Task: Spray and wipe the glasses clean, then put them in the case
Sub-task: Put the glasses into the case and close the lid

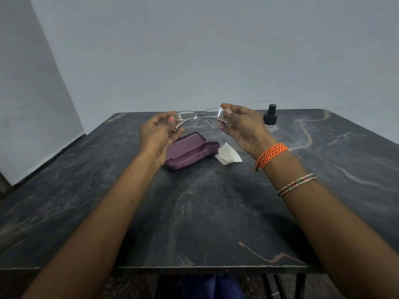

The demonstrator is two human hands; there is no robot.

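Thin metal-framed glasses (200, 119) are held up above the dark marble table (205, 212), lenses facing away from me. My left hand (156, 132) pinches the frame's left end, and my right hand (239, 124) pinches the right end. Below them a purple case (190, 151) lies open on the table. A white wipe (227, 156) lies crumpled just right of the case. A small clear spray bottle with a black pump top (270, 119) stands behind my right hand.
A grey wall rises right behind the table's far edge. The table's near edge runs across the bottom of the view, with dark metal legs below it. An orange thread band and a beaded bangle sit on my right wrist.
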